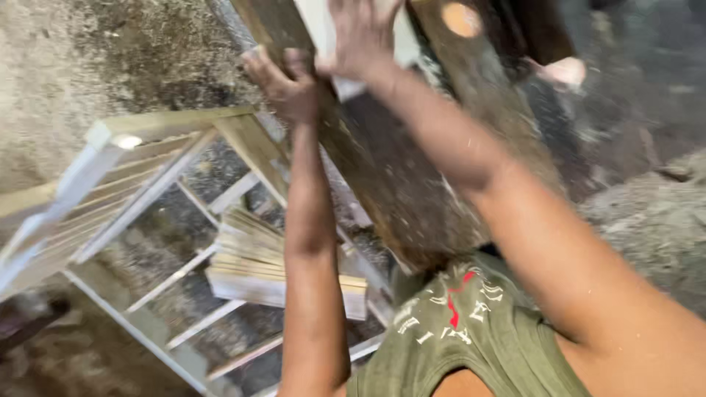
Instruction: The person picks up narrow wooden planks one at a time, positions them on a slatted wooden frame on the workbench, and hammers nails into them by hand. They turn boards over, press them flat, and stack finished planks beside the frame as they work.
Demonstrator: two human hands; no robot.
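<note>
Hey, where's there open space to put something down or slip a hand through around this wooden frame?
Bare gritty ground lies left of the board, above the pale wooden frame. Gaps between the frame's lower slats, left of the stacked strips, would pass a hand. Crowded: the left hand and right hand on the board, and a dirt mound on the right.

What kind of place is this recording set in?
Probably a rough woodworking or carpentry spot. A big dark plank is held up by both hands, a stack of thin wooden strips sits inside a pale wooden frame, and the ground looks dusty.
</note>
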